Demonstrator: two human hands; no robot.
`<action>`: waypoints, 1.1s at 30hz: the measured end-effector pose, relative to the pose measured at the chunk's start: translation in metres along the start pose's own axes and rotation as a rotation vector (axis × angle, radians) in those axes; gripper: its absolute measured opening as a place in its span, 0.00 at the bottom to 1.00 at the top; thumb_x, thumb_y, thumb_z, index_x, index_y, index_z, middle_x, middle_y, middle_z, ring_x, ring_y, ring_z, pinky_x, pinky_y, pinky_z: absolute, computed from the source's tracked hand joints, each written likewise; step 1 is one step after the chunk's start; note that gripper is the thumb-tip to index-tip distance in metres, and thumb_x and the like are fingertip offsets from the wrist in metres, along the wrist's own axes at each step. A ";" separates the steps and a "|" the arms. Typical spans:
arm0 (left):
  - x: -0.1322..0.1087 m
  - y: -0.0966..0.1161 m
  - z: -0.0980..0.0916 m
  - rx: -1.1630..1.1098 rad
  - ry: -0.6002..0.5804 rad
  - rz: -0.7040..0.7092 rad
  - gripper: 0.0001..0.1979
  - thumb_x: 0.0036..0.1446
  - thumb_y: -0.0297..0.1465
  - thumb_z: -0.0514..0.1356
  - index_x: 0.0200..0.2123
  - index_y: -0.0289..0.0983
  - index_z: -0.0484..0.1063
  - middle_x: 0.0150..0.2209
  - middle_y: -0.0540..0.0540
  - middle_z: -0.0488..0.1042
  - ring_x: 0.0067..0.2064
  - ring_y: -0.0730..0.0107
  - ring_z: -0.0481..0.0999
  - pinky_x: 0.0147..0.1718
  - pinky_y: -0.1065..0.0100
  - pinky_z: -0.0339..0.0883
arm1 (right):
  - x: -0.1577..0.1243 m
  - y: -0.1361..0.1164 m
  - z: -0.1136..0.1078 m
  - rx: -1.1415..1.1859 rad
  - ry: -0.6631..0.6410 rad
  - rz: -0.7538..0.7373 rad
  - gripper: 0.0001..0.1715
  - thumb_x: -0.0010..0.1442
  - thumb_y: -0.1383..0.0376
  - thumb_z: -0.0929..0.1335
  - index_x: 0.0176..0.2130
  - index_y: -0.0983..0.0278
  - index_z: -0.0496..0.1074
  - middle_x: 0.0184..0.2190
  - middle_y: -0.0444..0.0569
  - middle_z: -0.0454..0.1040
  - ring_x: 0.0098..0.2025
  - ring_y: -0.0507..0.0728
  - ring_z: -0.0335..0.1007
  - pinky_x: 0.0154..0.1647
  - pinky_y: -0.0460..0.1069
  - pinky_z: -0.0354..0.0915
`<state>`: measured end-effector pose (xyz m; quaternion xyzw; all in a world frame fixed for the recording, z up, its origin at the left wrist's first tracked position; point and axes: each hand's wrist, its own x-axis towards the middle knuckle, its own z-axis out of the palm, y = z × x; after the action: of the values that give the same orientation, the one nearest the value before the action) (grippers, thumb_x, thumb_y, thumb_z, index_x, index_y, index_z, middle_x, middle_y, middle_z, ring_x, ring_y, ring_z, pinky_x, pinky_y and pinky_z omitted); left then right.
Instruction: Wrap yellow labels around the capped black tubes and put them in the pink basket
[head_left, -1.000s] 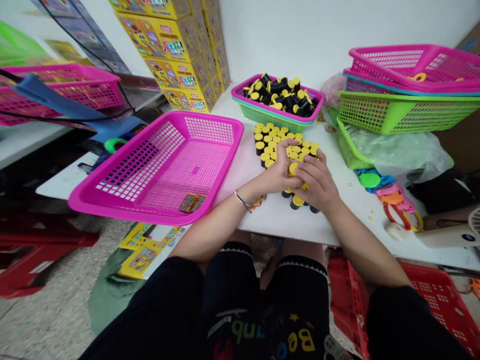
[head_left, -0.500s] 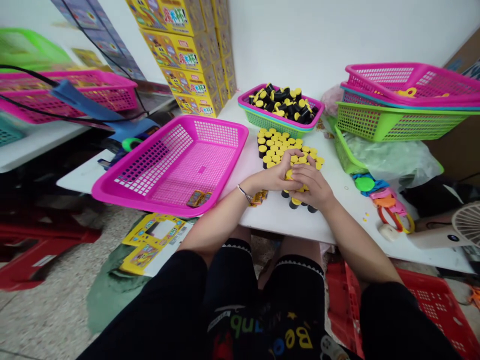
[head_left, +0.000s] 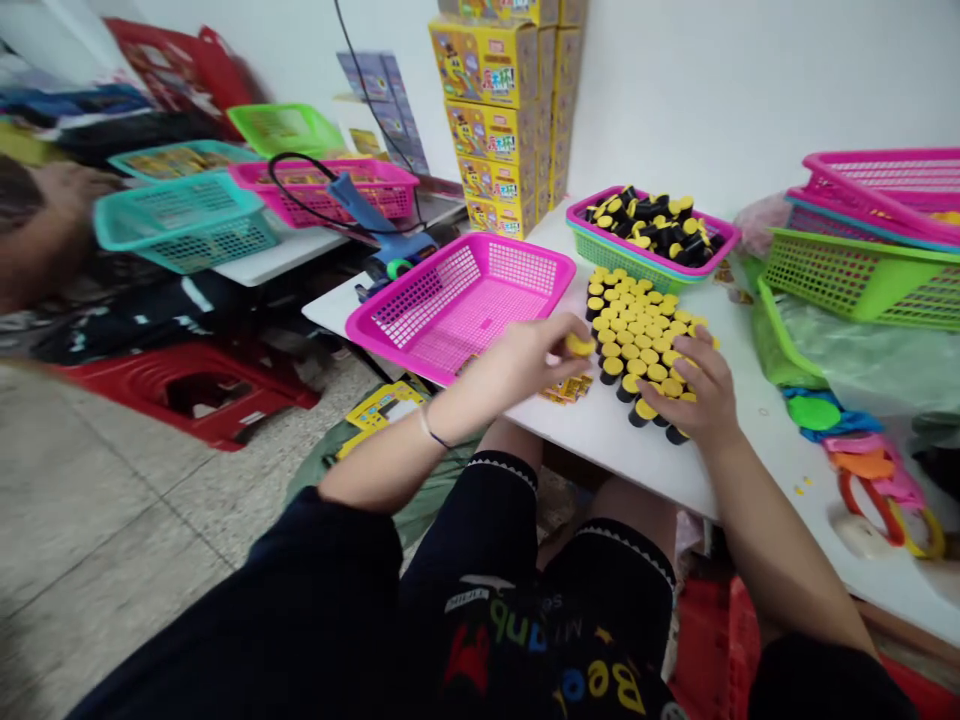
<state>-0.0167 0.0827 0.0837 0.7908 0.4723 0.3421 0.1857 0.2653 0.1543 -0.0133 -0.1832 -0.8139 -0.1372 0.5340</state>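
Observation:
My left hand [head_left: 531, 358] is closed around a small yellow-topped cylinder [head_left: 578, 346], held at the left edge of a tight group of upright black cylinders with yellow tops [head_left: 637, 335]. Most of the held piece is hidden by my fingers. My right hand [head_left: 699, 388] rests with spread fingers on the right and near side of that group, touching several yellow tops. Beneath my left hand, small printed yellow packets [head_left: 568, 390] lie on the white table [head_left: 600, 440].
Left of the group stands a large pink basket [head_left: 491, 310]. Behind it, another basket [head_left: 581, 222] is heaped with black and yellow cylinders. Yellow boxes [head_left: 491, 130] are stacked by the wall. Stacked baskets [head_left: 847, 270] and coloured rings [head_left: 870, 490] occupy the right. Another person's hand [head_left: 75, 190] shows far left.
My hands were together over the group and are now apart. The left has moved to its left edge with a cylinder; the right has spread over its right side. The view has turned left.

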 end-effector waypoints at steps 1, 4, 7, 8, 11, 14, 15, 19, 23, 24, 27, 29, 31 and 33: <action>-0.001 -0.012 -0.020 0.097 0.012 -0.079 0.12 0.58 0.36 0.66 0.43 0.38 0.72 0.34 0.49 0.78 0.35 0.70 0.76 0.38 0.69 0.67 | 0.003 0.001 -0.002 -0.017 0.004 0.013 0.33 0.56 0.61 0.76 0.57 0.47 0.65 0.52 0.49 0.73 0.52 0.63 0.76 0.64 0.76 0.66; 0.002 -0.059 -0.071 0.388 -0.168 -0.365 0.09 0.56 0.32 0.65 0.40 0.37 0.76 0.32 0.49 0.79 0.34 0.69 0.76 0.38 0.68 0.64 | 0.009 0.004 -0.004 -0.061 -0.089 0.075 0.27 0.60 0.65 0.71 0.57 0.50 0.68 0.50 0.50 0.75 0.50 0.62 0.76 0.67 0.76 0.61; 0.006 -0.103 -0.092 0.528 -0.469 -0.581 0.07 0.52 0.30 0.65 0.36 0.37 0.78 0.30 0.48 0.80 0.33 0.67 0.75 0.37 0.69 0.61 | 0.012 0.006 -0.002 -0.091 -0.171 0.178 0.18 0.62 0.66 0.68 0.52 0.54 0.73 0.46 0.49 0.76 0.48 0.62 0.76 0.69 0.75 0.56; 0.006 -0.114 -0.093 0.534 -0.538 -0.613 0.08 0.51 0.31 0.65 0.36 0.37 0.79 0.30 0.48 0.81 0.33 0.67 0.75 0.36 0.69 0.61 | 0.012 0.006 -0.001 -0.100 -0.174 0.204 0.16 0.63 0.65 0.68 0.50 0.54 0.74 0.45 0.49 0.76 0.48 0.62 0.75 0.69 0.75 0.56; 0.002 -0.135 -0.086 0.475 -0.624 -0.643 0.12 0.50 0.35 0.66 0.38 0.37 0.79 0.35 0.47 0.83 0.35 0.66 0.76 0.38 0.70 0.61 | 0.012 0.006 -0.001 -0.097 -0.177 0.243 0.13 0.63 0.67 0.67 0.47 0.56 0.76 0.42 0.50 0.76 0.46 0.61 0.74 0.66 0.71 0.61; 0.001 -0.146 -0.080 0.407 -0.654 -0.658 0.16 0.50 0.37 0.66 0.42 0.35 0.77 0.39 0.45 0.83 0.37 0.65 0.78 0.38 0.70 0.64 | 0.015 0.004 -0.004 -0.017 -0.266 0.239 0.10 0.63 0.66 0.67 0.43 0.58 0.78 0.40 0.52 0.77 0.44 0.60 0.73 0.54 0.62 0.70; 0.002 -0.147 -0.080 0.401 -0.669 -0.667 0.18 0.52 0.37 0.66 0.45 0.35 0.76 0.41 0.44 0.83 0.37 0.65 0.78 0.39 0.70 0.65 | 0.017 0.002 -0.006 0.009 -0.327 0.233 0.08 0.63 0.65 0.68 0.41 0.59 0.78 0.40 0.52 0.77 0.44 0.61 0.73 0.51 0.60 0.71; 0.003 -0.128 -0.079 0.591 -0.473 -0.590 0.26 0.60 0.39 0.60 0.59 0.34 0.69 0.49 0.37 0.80 0.43 0.57 0.80 0.45 0.63 0.70 | 0.023 -0.003 -0.018 0.081 -0.698 0.226 0.11 0.61 0.54 0.71 0.37 0.58 0.80 0.47 0.53 0.75 0.53 0.65 0.68 0.58 0.65 0.64; -0.017 -0.066 -0.057 0.579 -0.069 -0.209 0.21 0.67 0.41 0.53 0.56 0.35 0.72 0.49 0.38 0.79 0.46 0.60 0.80 0.48 0.61 0.72 | 0.021 0.000 -0.028 0.100 -0.936 0.350 0.26 0.45 0.46 0.80 0.42 0.52 0.82 0.61 0.54 0.63 0.62 0.75 0.55 0.62 0.73 0.57; -0.025 -0.052 -0.046 0.506 -0.059 -0.116 0.19 0.69 0.40 0.52 0.53 0.36 0.73 0.46 0.40 0.80 0.43 0.63 0.80 0.46 0.63 0.73 | 0.020 0.002 -0.030 0.095 -0.960 0.381 0.27 0.43 0.47 0.81 0.43 0.52 0.82 0.62 0.54 0.61 0.63 0.76 0.54 0.62 0.75 0.56; -0.046 -0.031 0.000 0.309 -0.212 0.144 0.16 0.71 0.36 0.50 0.51 0.37 0.74 0.46 0.43 0.81 0.44 0.69 0.81 0.47 0.68 0.75 | 0.020 0.006 -0.030 0.110 -1.004 0.409 0.20 0.46 0.52 0.81 0.40 0.52 0.83 0.61 0.53 0.61 0.63 0.75 0.54 0.62 0.76 0.55; -0.052 -0.039 0.032 0.328 -0.278 0.229 0.18 0.72 0.30 0.48 0.58 0.35 0.70 0.56 0.37 0.77 0.56 0.65 0.78 0.57 0.64 0.72 | 0.022 0.005 -0.030 0.155 -0.995 0.391 0.17 0.48 0.53 0.80 0.39 0.53 0.83 0.60 0.53 0.63 0.62 0.74 0.55 0.63 0.75 0.54; -0.050 -0.056 0.055 0.418 -0.307 0.230 0.22 0.70 0.23 0.46 0.64 0.31 0.64 0.65 0.31 0.68 0.67 0.60 0.68 0.66 0.58 0.64 | 0.025 0.004 -0.030 0.225 -0.942 0.358 0.17 0.50 0.52 0.79 0.39 0.54 0.82 0.59 0.54 0.64 0.63 0.72 0.56 0.65 0.72 0.54; -0.043 -0.072 0.067 0.492 -0.340 0.222 0.26 0.67 0.19 0.44 0.67 0.29 0.60 0.68 0.30 0.63 0.71 0.61 0.62 0.69 0.57 0.60 | 0.027 0.003 -0.031 0.280 -0.863 0.334 0.19 0.52 0.49 0.78 0.40 0.55 0.82 0.59 0.54 0.65 0.63 0.70 0.57 0.66 0.70 0.53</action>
<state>-0.0273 0.0823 -0.0229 0.9045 0.4140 0.0987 0.0266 0.2818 0.1483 0.0238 -0.2779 -0.9312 0.1500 0.1819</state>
